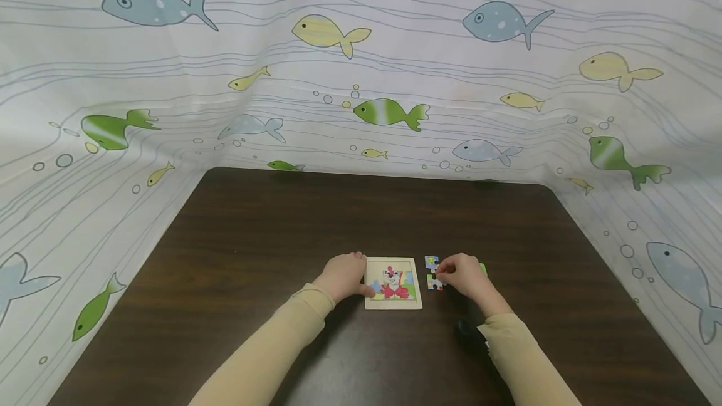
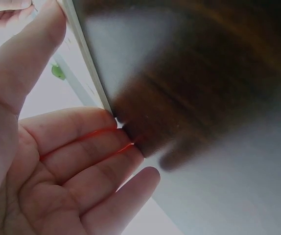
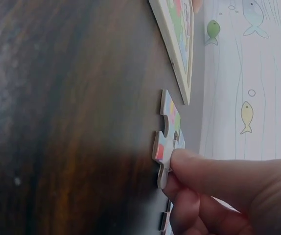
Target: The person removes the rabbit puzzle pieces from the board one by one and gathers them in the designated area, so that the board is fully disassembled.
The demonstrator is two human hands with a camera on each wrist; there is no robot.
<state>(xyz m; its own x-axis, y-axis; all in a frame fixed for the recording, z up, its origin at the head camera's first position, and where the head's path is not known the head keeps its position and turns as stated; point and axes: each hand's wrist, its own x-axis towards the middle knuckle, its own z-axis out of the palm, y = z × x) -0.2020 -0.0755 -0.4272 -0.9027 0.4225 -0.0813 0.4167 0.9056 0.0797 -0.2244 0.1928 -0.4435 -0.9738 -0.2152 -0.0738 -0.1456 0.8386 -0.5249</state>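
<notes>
A square puzzle board with a pale wooden rim [image 1: 418,288] lies on the table, showing an animal picture in red [image 1: 395,287]. My left hand [image 1: 344,277] rests at its left edge, with straight fingers against the side and the thumb over the rim. To the right of the board, my right hand [image 1: 464,273] pinches a jigsaw piece [image 3: 165,142] between thumb and curled fingers. The pinched part is hidden behind the thumb. Another jigsaw piece [image 1: 431,260] lies just beyond it, and a bit of green [image 1: 483,267] shows behind the right hand.
The dark wooden table [image 1: 271,224] has a white fish-patterned cloth [image 1: 316,80] rising along its back and sides. A black object [image 1: 467,332] shows beneath the right wrist.
</notes>
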